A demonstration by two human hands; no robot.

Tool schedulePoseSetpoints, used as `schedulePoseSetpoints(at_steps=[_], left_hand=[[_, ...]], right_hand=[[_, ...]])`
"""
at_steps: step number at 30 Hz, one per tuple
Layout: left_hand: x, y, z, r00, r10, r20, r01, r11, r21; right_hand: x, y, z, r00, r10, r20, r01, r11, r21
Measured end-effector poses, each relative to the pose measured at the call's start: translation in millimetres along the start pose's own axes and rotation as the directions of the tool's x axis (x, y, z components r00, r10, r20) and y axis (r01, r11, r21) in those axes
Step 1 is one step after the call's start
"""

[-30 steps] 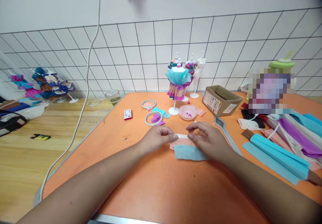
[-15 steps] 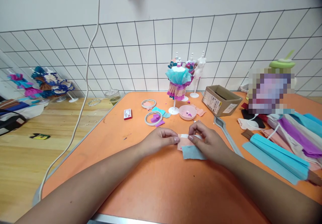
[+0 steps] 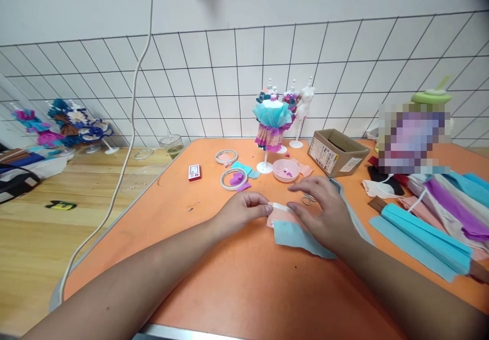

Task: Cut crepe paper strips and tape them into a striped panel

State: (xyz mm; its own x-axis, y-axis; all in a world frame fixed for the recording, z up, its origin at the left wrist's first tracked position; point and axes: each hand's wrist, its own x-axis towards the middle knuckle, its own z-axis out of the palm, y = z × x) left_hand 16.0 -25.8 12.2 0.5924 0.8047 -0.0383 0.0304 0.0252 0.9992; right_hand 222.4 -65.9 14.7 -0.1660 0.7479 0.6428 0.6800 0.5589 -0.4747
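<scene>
On the flat orange table (image 3: 221, 284), the left hand (image 3: 242, 211) pinches the left end of a white-edged, peach-and-pale-blue paper piece (image 3: 292, 234); whether the right hand (image 3: 329, 210), thumb at its far edge, grips cannot be told. Farther stands a shallow, round pink bowl (image 3: 280, 178).

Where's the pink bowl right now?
In the head view, the pink bowl sits right of centre on the orange table, beyond the right hand, between the turquoise-topped mannequin's base and the cardboard box.

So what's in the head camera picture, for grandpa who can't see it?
A left hand pinches thin peach and light-blue sheets at an orange table; the right hand partly covers them. Behind stands a small white mannequin in a ruffled turquoise-and-pink dress.
</scene>
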Motion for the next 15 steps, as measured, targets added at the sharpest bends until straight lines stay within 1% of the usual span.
schedulePoseSetpoints(at_steps=[1, 3, 5, 8, 11, 15], left_hand=[[-0.2, 0.5, 0.9, 1.000, -0.003, -0.014, 0.003, 1.000, -0.004], [-0.8, 1.0, 3.5, 0.999, -0.017, -0.034, 0.016, 1.000, -0.015], [-1.7, 0.8, 6.8, 0.999, -0.032, -0.038, 0.031, 0.999, -0.022], [-2.9, -0.3, 11.0, 0.999, -0.031, -0.029, 0.031, 1.000, 0.003], [-3.7, -1.8, 13.0, 0.999, -0.026, -0.025, 0.027, 0.999, 0.032], [-3.9, -2.6, 12.9, 1.000, -0.022, -0.007, 0.022, 1.000, -0.002]], right_hand=[[-0.6, -3.3, -1.5, 1.000, -0.028, -0.006, 0.028, 0.999, -0.016], [-2.3, -9.3, -3.0, 0.998, -0.036, 0.059, 0.037, 0.999, -0.030], [-4.0, -12.8, -2.2, 0.990, 0.029, 0.140, -0.023, 0.999, -0.044], [-5.1, -13.0, 0.4, 0.972, 0.111, 0.207, -0.103, 0.994, -0.048], [-4.5, -10.4, 1.8, 0.960, 0.143, 0.240, -0.142, 0.990, -0.022], [-4.0, -8.1, 3.3, 0.957, 0.164, 0.241, -0.163, 0.986, -0.026]])
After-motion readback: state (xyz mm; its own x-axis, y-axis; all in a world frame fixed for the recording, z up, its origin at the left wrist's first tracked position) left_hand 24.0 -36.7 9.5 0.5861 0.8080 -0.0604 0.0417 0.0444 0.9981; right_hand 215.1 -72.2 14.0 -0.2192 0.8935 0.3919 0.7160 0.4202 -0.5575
